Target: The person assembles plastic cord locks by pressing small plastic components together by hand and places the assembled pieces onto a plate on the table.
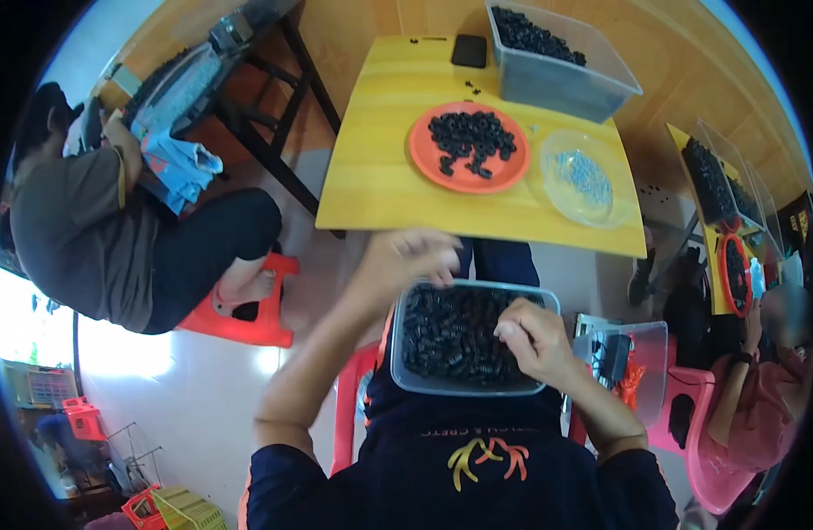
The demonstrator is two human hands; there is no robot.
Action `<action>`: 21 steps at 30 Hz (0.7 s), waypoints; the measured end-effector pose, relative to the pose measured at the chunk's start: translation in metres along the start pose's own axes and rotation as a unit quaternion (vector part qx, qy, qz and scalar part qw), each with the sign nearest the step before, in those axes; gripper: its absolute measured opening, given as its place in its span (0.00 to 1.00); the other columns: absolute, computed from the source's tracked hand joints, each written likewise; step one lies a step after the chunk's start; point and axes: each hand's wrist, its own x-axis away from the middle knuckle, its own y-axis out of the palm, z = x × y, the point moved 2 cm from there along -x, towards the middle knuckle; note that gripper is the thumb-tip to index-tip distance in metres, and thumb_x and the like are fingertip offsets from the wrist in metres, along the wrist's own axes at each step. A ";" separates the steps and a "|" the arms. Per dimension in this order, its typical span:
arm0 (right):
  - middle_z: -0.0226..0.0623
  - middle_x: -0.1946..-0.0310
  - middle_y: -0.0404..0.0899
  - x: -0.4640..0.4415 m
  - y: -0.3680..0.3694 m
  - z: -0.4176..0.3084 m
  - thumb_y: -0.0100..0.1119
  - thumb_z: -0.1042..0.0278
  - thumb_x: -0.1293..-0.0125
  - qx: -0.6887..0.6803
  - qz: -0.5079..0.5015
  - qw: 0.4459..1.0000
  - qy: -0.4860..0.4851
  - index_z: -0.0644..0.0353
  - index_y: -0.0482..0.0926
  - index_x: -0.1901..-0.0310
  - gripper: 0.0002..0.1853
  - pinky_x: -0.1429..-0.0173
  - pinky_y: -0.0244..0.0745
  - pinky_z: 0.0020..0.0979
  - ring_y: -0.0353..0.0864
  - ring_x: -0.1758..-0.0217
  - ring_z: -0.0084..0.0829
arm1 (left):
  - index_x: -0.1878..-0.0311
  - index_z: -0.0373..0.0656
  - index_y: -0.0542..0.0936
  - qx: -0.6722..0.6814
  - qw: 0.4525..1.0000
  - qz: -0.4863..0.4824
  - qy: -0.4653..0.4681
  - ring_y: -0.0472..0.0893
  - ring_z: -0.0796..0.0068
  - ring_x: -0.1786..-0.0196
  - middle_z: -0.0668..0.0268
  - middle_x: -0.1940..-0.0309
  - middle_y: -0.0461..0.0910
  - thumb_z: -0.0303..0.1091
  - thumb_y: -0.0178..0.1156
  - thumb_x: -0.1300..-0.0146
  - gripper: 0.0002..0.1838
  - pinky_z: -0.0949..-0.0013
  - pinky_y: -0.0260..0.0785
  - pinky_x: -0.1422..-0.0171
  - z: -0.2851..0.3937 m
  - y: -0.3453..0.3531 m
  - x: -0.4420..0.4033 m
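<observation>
Head view: left hand (412, 261) at the corner of, right hand (541, 347) over, clear rectangular plastic tub (467, 388) of small black pieces (451, 336), I can't tell what either grip holds.

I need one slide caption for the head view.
Left hand and right hand at a translucent plastic tub of black parts, before a yellow table with an orange plate.

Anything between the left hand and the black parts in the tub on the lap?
Nothing visible blocks it from above: the see-through tub has no lid on. The left hand is by its far rim. The right hand covers only some black parts on the right.
</observation>
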 end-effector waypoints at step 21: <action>0.40 0.70 0.78 0.023 -0.002 0.017 0.62 0.66 0.34 0.026 -0.139 0.990 0.020 0.63 0.80 0.67 0.09 0.65 0.76 0.38 0.80 0.68 0.43 | 0.59 0.42 0.88 -0.397 0.878 0.254 0.088 0.85 0.69 0.55 0.60 0.60 0.87 0.34 0.66 0.41 0.10 0.68 0.74 0.49 0.024 -0.175 -0.261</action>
